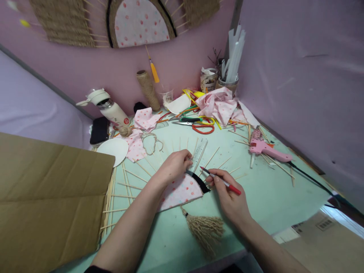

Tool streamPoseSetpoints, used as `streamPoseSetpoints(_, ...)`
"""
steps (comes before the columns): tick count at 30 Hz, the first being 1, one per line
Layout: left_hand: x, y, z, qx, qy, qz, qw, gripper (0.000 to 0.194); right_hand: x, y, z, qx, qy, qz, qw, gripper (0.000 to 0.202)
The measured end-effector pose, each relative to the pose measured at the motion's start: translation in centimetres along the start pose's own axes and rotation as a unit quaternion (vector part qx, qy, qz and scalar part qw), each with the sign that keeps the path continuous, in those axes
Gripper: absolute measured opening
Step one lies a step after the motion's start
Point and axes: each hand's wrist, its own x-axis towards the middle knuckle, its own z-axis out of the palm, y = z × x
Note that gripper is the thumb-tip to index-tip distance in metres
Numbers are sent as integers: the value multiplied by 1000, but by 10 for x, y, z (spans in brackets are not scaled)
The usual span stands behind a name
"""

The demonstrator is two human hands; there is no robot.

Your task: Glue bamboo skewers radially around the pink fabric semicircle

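On the table lies a half-round fan piece in white fabric with pink dots, a black band along its curve and thin wooden sticks radiating outward. My left hand is over its top edge, fingers pinched at the lower end of a clear ruler, which points away between the sticks. In my right hand is a red marker pen, its tip close to the ruler's right side. Below the fan piece rests a twine tassel.
A cardboard sheet covers the left side. Behind are a bottle, a twine spool, scissors and crumpled pink fabric. A pink glue gun with a black cord lies right, among loose sticks.
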Motion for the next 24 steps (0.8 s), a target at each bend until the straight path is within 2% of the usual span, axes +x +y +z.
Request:
streamPoseSetpoints(11, 2, -3, 1, 3, -7, -11, 1000, 12, -1, 3, -1, -12, -10, 0, 1000, 28)
streamPoseSetpoints(17, 2, -5, 1, 1, -9, -5, 1000, 11, 11, -5, -4, -69, 14, -37, 997, 26)
streamPoseSetpoints(24, 5, -6, 2, 7, -12, 0, 1000, 10, 19, -3, -2, -75, 16, -26, 997, 28)
